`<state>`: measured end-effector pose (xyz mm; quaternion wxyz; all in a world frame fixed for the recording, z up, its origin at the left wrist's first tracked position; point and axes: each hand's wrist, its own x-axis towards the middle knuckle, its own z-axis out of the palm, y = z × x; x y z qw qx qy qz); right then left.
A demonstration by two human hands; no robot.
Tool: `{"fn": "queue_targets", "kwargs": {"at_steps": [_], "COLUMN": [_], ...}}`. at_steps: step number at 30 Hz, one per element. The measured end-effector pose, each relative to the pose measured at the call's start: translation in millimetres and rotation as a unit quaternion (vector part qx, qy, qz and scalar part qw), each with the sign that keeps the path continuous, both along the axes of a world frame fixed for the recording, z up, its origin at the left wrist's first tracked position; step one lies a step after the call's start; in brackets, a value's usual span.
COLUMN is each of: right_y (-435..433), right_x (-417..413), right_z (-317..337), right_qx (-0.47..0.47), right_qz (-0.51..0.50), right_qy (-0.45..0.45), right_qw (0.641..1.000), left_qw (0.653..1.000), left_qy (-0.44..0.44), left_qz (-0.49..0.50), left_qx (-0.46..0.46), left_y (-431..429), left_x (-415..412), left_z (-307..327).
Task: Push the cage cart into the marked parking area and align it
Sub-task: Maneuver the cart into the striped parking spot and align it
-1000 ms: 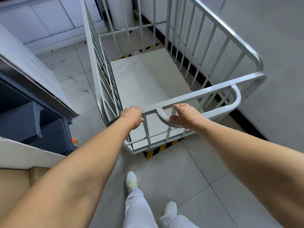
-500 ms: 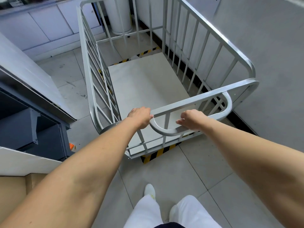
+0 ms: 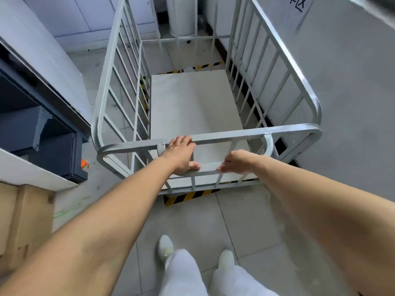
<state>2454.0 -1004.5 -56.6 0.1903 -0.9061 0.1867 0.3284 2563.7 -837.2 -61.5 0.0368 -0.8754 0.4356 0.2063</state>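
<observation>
At the near end of the cart (image 3: 192, 107), both hands hold its rails: the left hand (image 3: 181, 154) spans the top rail and handle bar, the right hand (image 3: 237, 162) closes on the handle bar. I judge the steel frame stiff and heavy. Striped floor tape (image 3: 188, 196) shows beneath it, and the wall (image 3: 352, 103) is just beside its right edge.

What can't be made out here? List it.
Head view only:
- Cage cart wheels: hidden beneath its platform.
- Striped floor tape: mostly covered by the cart, so alignment can't be judged.
- Wall sign: cut off by the top edge.
- Right hand fingertips: curled behind the rail.
</observation>
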Motion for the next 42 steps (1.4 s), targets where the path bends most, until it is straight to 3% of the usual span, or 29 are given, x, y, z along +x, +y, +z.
{"fn": "queue_targets", "kwargs": {"at_steps": [6, 10, 23, 42], "right_y": [-5.5, -5.3, -11.9, -81.4], "right_x": [-3.7, -4.8, -8.6, -4.8], "right_z": [-5.3, -5.1, -17.6, -15.8], "right_qx": [-0.003, -0.012, -0.060, -0.052], "right_qz": [0.045, 0.076, 0.124, 0.183], "right_qy": [0.011, 0.018, -0.020, 0.000], "right_qw": [0.999, 0.997, 0.990, 0.982], "left_qw": [0.989, 0.982, 0.977, 0.974], "left_qy": [0.132, 0.164, 0.184, 0.178], "left_qz": [0.057, 0.076, 0.033, 0.094], "left_qx": [0.047, 0.060, 0.106, 0.100], "left_y": [-0.4, -0.6, 0.7, -59.2], "left_x": [-17.0, -18.1, -12.3, -26.0], "left_z": [-4.9, -8.9, -12.5, -16.3]}}
